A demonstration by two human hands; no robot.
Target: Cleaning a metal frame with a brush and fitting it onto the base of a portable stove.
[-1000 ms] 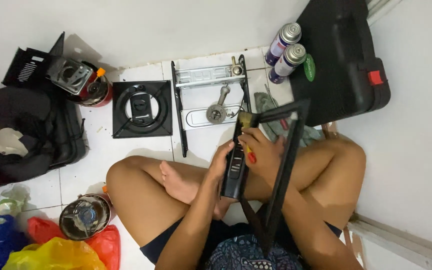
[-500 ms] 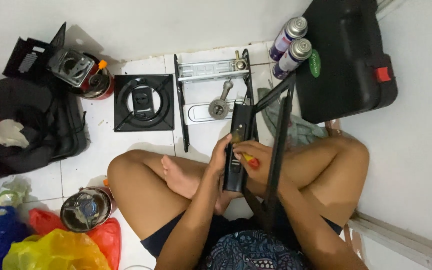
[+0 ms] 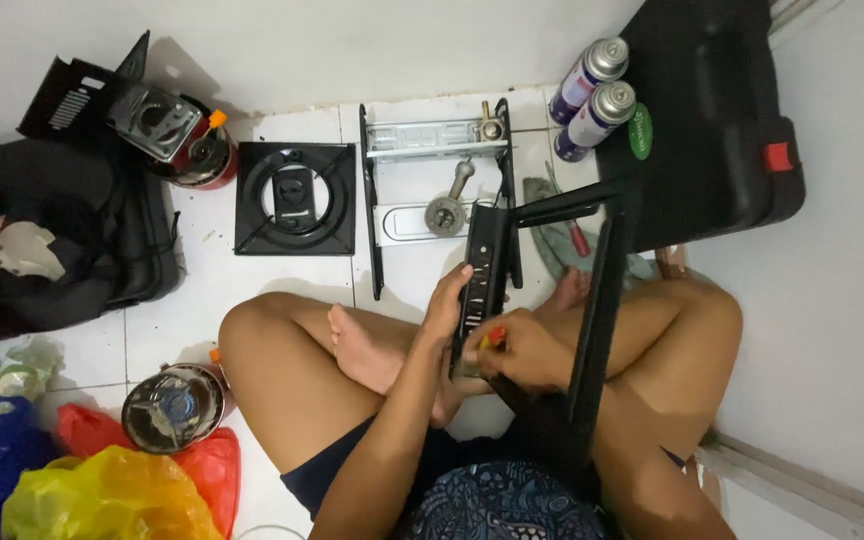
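Seemingly mid-disassembly, the left hand [image 3: 449, 300] grips the black stove frame [image 3: 480, 270] at frame centre; the right hand [image 3: 527, 350] is closed round an orange-handled screwdriver [image 3: 493, 338] against it; next, the tip must seat squarely in a screw.

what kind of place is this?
Probably a home floor used as a makeshift repair spot: white floor tiles, a dismantled stove base, gas cans, and a black carry case beside the seated person.
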